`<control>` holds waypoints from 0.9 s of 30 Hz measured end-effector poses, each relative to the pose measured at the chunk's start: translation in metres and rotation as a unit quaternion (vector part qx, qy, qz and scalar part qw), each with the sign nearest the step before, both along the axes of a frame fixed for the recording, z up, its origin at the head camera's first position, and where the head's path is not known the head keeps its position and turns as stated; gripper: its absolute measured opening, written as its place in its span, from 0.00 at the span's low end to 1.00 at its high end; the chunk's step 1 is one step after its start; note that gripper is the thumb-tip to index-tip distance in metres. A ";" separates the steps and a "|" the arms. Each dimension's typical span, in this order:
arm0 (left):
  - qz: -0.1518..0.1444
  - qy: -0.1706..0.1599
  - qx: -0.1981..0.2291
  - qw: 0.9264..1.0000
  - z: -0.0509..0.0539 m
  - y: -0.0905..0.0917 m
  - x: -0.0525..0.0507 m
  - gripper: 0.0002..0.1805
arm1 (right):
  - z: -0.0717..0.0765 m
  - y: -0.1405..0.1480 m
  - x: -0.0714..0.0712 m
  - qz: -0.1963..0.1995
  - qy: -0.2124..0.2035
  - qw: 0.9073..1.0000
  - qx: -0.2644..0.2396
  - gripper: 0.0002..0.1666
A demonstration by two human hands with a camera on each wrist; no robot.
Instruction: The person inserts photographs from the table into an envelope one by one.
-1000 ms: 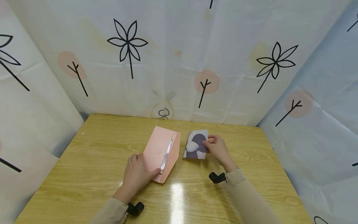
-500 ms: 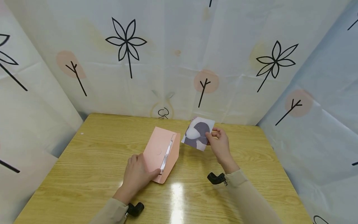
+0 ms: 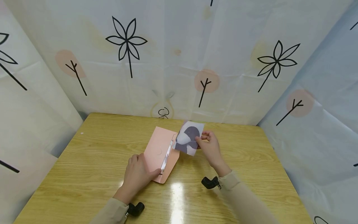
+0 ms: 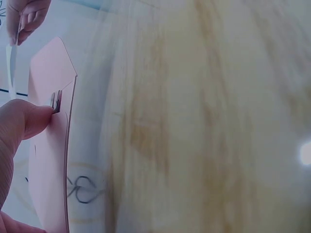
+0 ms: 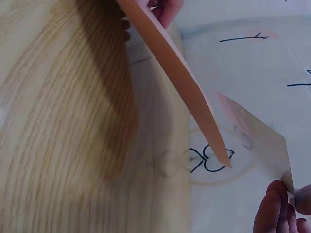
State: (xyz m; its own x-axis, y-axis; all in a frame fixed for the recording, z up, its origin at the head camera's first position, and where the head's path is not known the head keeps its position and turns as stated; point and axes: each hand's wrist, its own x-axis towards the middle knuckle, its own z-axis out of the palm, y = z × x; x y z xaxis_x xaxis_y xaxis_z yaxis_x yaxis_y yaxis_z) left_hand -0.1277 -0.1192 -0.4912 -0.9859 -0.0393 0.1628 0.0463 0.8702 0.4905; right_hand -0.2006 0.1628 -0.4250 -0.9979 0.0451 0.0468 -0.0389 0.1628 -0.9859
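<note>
A pink envelope [image 3: 156,144] is tilted over the table, its flap [image 3: 171,166] folded out to the right. Inside its opening shows a thin whitish-purple edge [image 3: 167,156]. My left hand [image 3: 137,174] grips the envelope at its lower left, with the thumb [image 4: 36,119] on the front by the opening. Between the thumb and fingers of my right hand [image 3: 211,152] is a printed card [image 3: 185,139] with grey-purple and white shapes. The card hangs above the table, overlapping the upper part of the flap in the head view; the right wrist view shows a gap between card and envelope [image 5: 182,82].
A wood-grain table [image 3: 106,149] lies under both hands. White cloth [image 3: 179,46] printed with flowers and trees hangs behind it and at both sides. A tiny pale speck [image 3: 82,133] is near the table's left edge. Black wrist cameras [image 3: 136,209] stick out from the cuffs.
My right hand first lifted the card up and away to the right, turning it, then brought it left to the envelope's flap. The left hand and the envelope have stayed nearly still.
</note>
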 end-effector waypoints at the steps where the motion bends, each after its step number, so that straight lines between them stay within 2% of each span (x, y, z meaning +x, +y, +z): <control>1: 0.000 0.000 0.001 1.000 0.000 0.000 0.000 0.52 | -0.002 -0.002 0.001 0.006 0.001 1.000 0.007 0.24; 9: 0.002 -0.003 0.004 1.000 -0.001 0.000 0.000 0.53 | -0.012 -0.016 0.007 0.020 0.018 0.998 0.064 0.18; 13: 0.003 -0.003 0.002 1.000 -0.001 0.000 0.000 0.53 | -0.015 -0.020 0.010 0.034 0.011 0.997 0.072 0.17; 17: 0.002 0.000 -0.001 1.000 -0.001 0.001 0.000 0.54 | -0.015 -0.019 0.012 0.035 0.003 0.997 0.070 0.17; 23: 0.004 -0.001 -0.005 1.000 -0.001 0.001 0.000 0.54 | -0.008 -0.014 0.012 0.000 0.030 0.999 0.029 0.17; 27: 0.004 -0.001 -0.002 1.000 0.000 0.002 0.000 0.54 | -0.009 -0.014 0.012 0.011 0.029 0.999 0.026 0.18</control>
